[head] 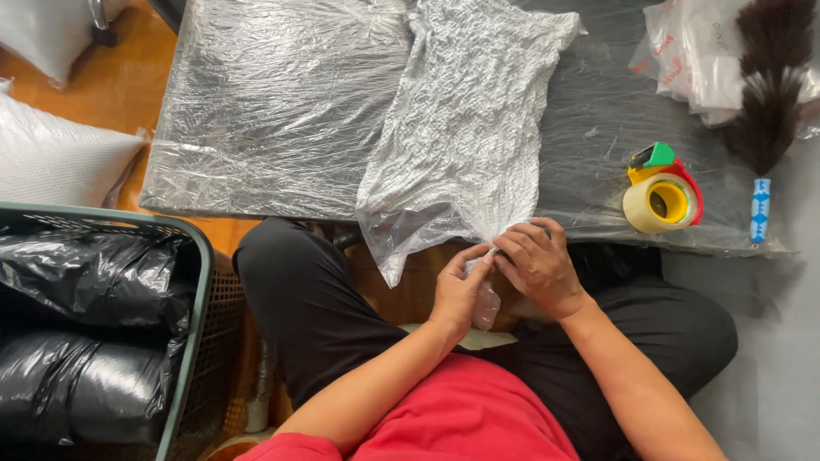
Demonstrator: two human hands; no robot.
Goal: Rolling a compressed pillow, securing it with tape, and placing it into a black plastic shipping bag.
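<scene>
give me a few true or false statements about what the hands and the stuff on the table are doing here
1. Both hands pinch the gathered end of the clear bag holding a white crinkled cloth. True: the left hand and right hand meet at its end.
2. The tape dispenser lies in the person's lap. False: it sits on the plastic-covered board, to the right of the hands.
3. The green basket on the left holds black plastic bags. True.
4. The feather duster is in the right hand. False: it lies at the right edge, untouched.
5. The bag hangs over the board's near edge. True.
</scene>
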